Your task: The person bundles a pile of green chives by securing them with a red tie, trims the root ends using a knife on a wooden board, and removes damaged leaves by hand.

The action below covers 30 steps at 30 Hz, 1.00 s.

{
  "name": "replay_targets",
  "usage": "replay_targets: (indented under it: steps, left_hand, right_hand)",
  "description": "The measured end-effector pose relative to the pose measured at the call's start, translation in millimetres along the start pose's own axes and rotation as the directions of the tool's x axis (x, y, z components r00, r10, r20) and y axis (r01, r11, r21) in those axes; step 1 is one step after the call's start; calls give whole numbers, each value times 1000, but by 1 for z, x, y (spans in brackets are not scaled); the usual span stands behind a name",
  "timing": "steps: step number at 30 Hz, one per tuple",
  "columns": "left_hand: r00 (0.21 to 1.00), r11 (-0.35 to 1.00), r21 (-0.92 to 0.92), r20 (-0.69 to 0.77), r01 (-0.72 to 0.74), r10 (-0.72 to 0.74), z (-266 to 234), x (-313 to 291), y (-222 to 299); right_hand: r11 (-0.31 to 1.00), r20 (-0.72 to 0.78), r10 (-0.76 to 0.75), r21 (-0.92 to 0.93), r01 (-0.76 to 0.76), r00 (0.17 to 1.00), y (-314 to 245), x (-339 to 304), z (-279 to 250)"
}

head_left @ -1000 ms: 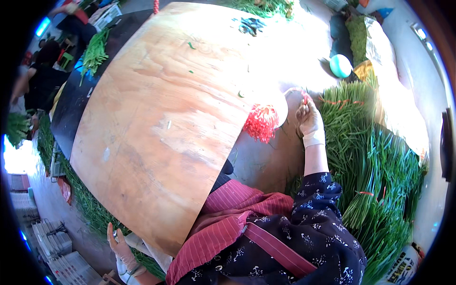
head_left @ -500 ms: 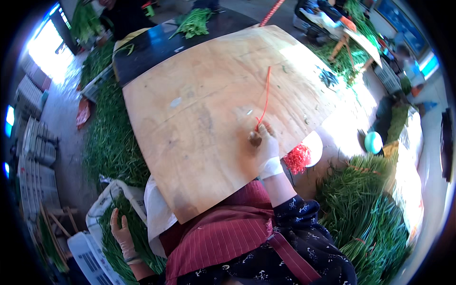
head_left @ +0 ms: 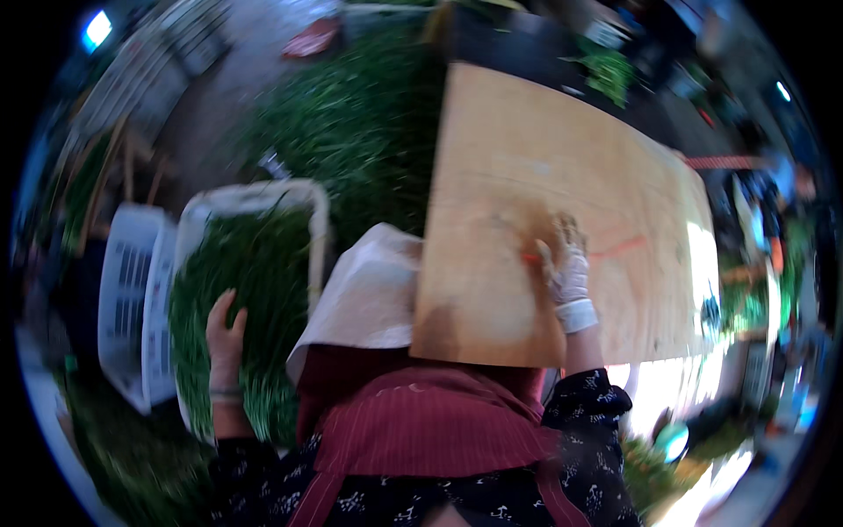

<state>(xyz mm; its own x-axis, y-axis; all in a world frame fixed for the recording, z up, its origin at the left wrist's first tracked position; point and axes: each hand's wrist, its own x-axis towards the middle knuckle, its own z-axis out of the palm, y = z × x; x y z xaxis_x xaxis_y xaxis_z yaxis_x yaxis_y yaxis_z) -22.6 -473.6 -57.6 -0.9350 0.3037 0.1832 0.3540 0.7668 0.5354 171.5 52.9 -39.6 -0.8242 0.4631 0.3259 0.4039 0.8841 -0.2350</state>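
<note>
My left hand [head_left: 226, 338] hangs over a white crate [head_left: 255, 195] filled with long, thin green leafy stalks [head_left: 263, 255], like chives. Its thumb and fingers are apart, with nothing held in them. On the wooden board [head_left: 500, 140], my right hand [head_left: 566, 268] in a whitish glove rests with its fingers spread. A red string [head_left: 622, 248] lies on the board at that hand, its ends blurred. The string appears to pass under or beside the fingers; the blur hides which.
A pale sheet [head_left: 369, 281] hangs at the board's left edge. An empty-looking white basket [head_left: 132, 299] stands left of the crate. Loose green stalks [head_left: 351, 132] lie heaped beyond. A dark table [head_left: 527, 53] adjoins the board's far side, bearing a green bunch [head_left: 608, 75].
My view has swung left, bringing the crate closer to the middle. My right hand has gone from closed at the string's end to spread on the board. My left hand stays open.
</note>
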Motion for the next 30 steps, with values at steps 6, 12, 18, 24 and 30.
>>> replay_targets:
  steps: [6,12,18,24,30]
  left_hand:
    - [961,968,94,-178,233,-214,-33,-44,-54]
    - [838,861,7,-233,508,-493,-55,-102,-112]
    - [694,661,215,-181,719,-696,-67,-193,-123]
    - [607,539,470,7,699,-794,-25,-248,-87]
    - [566,400,501,-238,768,-789,0,-235,-87]
  right_hand:
    - [1000,172,19,-28,-14,985,34,-29,15]
    - [989,319,125,-118,-92,940,68,-49,-23]
    - [924,266,-310,-140,355,913,-40,68,-69]
    - [585,142,-797,423,692,587,-200,138,-22]
    - [450,157,-876,608,654,457,-254,91,39]
